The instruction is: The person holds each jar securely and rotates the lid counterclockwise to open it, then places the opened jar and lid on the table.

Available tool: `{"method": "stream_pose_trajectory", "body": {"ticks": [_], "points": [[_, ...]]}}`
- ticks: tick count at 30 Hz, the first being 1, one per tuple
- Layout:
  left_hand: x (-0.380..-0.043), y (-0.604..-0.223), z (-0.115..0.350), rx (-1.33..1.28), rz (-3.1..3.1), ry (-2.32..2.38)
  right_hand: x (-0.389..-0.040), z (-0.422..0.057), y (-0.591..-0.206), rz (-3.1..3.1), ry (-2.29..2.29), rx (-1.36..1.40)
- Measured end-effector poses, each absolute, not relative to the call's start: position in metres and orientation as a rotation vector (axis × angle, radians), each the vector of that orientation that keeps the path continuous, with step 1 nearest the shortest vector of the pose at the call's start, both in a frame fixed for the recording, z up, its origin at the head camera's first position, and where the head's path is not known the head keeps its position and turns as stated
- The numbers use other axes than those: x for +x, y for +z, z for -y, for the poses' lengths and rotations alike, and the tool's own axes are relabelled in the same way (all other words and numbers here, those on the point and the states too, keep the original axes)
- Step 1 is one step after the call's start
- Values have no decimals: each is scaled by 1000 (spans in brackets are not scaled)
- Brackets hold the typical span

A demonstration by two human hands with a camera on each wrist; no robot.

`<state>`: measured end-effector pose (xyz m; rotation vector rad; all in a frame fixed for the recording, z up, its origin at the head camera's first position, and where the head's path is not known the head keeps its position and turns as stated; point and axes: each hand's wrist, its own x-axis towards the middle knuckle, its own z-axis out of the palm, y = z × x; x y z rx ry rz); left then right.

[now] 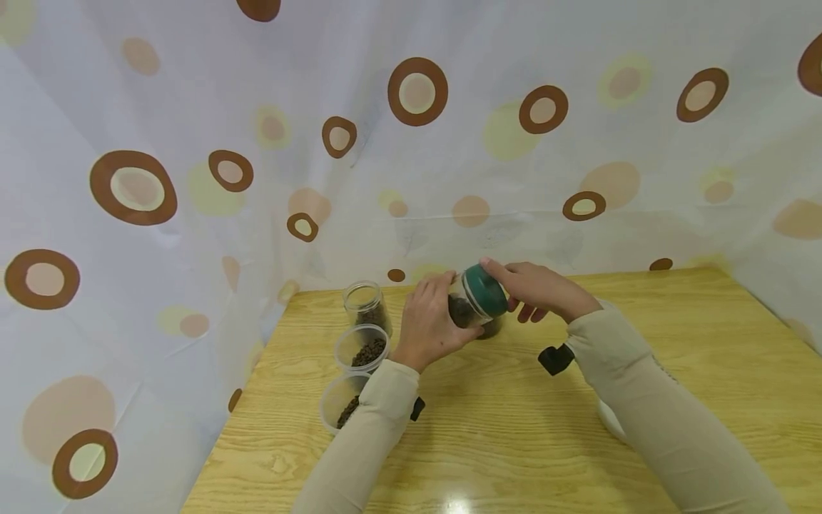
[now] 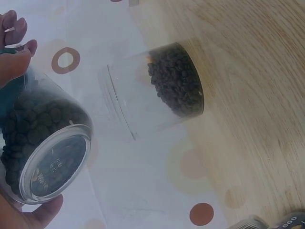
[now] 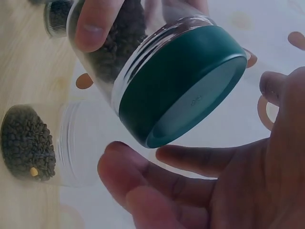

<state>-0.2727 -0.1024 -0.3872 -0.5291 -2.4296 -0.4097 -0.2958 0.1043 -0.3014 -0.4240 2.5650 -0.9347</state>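
Observation:
My left hand (image 1: 429, 321) grips a clear jar (image 2: 45, 124) of dark beans, tilted above the table. A green screw lid (image 1: 486, 291) covers its mouth, which points to the right. Around that lid hovers my right hand (image 3: 238, 181), thumb and fingers spread and loosely bent; the right wrist view shows gaps between most of them and the lid. Whether a fingertip touches it, I cannot tell. Behind the held jar stands an uncovered clear container (image 2: 176, 81) partly filled with dark beans, mostly hidden in the head view.
Left of my left hand, an open jar (image 1: 362, 294) and two open tubs (image 1: 362, 348) (image 1: 330, 403) with dark beans stand in a row on the wooden table (image 1: 501, 428). A white object (image 1: 610, 421) is partly hidden by my right sleeve. A spotted sheet (image 1: 359, 185) hangs behind.

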Motion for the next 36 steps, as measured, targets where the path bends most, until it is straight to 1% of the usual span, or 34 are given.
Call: {"method": "stream_pose_trajectory", "body": {"ticks": [5,9,17,21,36], "points": [[-271,-385,101,-529,2439,-381,-296,-100,-297,-2556,-867,-400],[-270,-384,101,-536,2435,-368,-296,-98,-297,-2578,-838,-441],[-269,-384,105,-511,2447,-413,-299,-102,-306,-2555,-943,-806],[-269,-383,106,-523,2434,-456,-298,-102,-306,-2560,-1003,-905],[-270,-385,107,-524,2457,-516,-296,-105,-308,-2556,-1012,-906]]}}
